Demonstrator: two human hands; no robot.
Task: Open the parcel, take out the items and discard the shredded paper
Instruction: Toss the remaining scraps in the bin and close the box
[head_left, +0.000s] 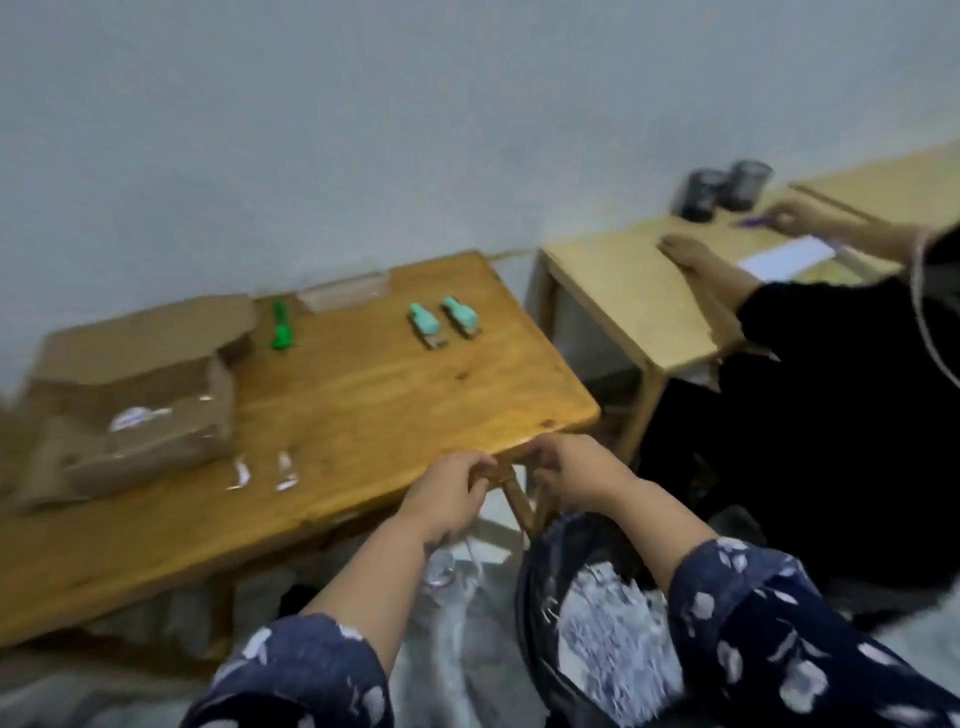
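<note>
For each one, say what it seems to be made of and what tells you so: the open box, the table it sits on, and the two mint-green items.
Open box: plain brown cardboard, matt, with folded flaps.
Table: wood, orange-brown with a slight sheen, probably varnished.
Two mint-green items: likely plastic, judging by their smooth, even colour; too blurred to be sure.

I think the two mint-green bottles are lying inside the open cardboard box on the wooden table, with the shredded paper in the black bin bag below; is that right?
Not quite. The two mint-green bottles are not inside the box: they lie out on the bare wooden table, apart from the box and to its right. The head view shows this. The shredded paper is indeed in the black bin bag below.
</note>
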